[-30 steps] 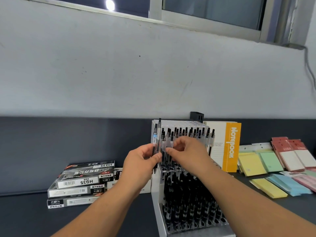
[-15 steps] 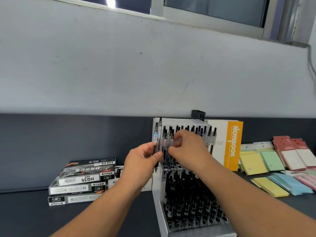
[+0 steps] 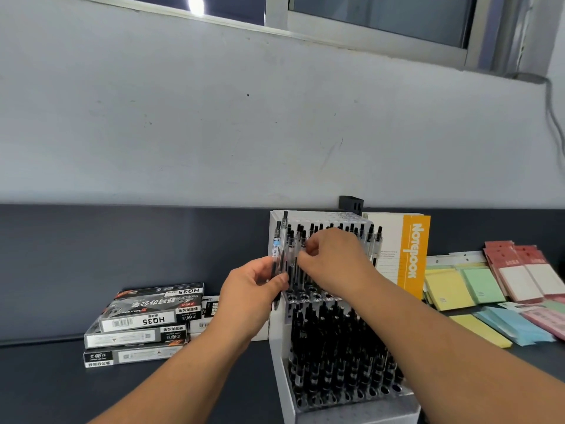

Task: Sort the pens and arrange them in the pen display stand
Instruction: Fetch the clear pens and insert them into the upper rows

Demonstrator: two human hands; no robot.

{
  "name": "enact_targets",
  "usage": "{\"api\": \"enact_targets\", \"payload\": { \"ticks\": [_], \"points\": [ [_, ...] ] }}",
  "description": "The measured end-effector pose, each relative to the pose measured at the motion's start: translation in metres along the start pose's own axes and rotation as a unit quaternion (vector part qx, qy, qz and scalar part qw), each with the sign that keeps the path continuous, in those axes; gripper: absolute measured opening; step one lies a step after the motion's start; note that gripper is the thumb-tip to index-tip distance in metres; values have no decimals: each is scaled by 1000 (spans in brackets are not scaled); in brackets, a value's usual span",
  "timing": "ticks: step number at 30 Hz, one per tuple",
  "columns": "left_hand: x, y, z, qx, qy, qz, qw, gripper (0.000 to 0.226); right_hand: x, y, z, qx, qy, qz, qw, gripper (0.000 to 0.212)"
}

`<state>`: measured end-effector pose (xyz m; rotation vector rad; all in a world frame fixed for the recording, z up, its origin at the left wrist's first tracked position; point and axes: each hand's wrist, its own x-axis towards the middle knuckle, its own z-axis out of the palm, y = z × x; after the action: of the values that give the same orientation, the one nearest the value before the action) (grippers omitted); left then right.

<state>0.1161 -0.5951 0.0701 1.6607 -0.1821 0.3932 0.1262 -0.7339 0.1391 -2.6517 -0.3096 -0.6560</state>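
Both hands work at the top row of the pen stand [image 3: 278,356].
The left hand [image 3: 253,290] grips a few clear pens [image 3: 278,246] upright at the stand's left edge. The right hand [image 3: 334,261] pinches a single pen [image 3: 296,261] in the upper tier (lower tier packed with black ones) on the desk [image 3: 46,390].

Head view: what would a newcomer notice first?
The white stand, centre, crammed with black pens in two tiers. At its upper tier the left hand grips a few clear pens upright, and the right hand reaches into the row. Coloured pads lie at right, black boxes stacked at left.
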Motion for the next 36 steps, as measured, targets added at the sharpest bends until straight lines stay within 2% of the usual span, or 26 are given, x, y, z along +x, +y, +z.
{"api": "enact_targets", "payload": {
  "ticks": [4,7,9,11,13,15,17,19,22,24,27,29,32,36],
  "points": [
    [-4,5,0,-5,4,8,1000,29,-7,4,-3,46,-7,4,999,26],
    [-6,17,-2,-12,16,30,999,27,-13,7,-13,89,1,29,996,40],
    [-6,29,-3,-13,24,44,999,27,-15,9,-26,142,27,24,989,33],
    [-7,42,-3,-10,3,63,998,23,-12,8,-38,270,22,20,962,21],
    [-7,51,2,12,-31,73,997,21,-8,9,-46,402,-26,30,915,20],
    [-7,57,11,36,-51,70,996,14,-3,14,-51,471,-55,35,880,25],
    [-7,60,21,43,-50,63,996,16,0,22,-54,496,-57,34,866,21],
    [-6,62,30,56,-40,68,995,23,1,31,-56,503,-53,32,862,17],
    [-5,65,41,92,-23,103,990,19,1,43,-58,485,-40,19,873,14],
    [-3,65,48,106,6,117,987,14,1,51,-58,447,-14,3,894,17],
    [2,66,55,127,42,117,984,19,1,61,-58,346,34,-25,937,28],
    [3,66,57,142,62,117,981,12,2,67,-57,299,48,-47,952,31],
    [4,65,59,141,85,115,980,6,2,72,-56,276,48,-71,957,30],
    [6,62,61,178,95,106,974,16,5,75,-49,277,47,-91,955,28]
  ]
}}
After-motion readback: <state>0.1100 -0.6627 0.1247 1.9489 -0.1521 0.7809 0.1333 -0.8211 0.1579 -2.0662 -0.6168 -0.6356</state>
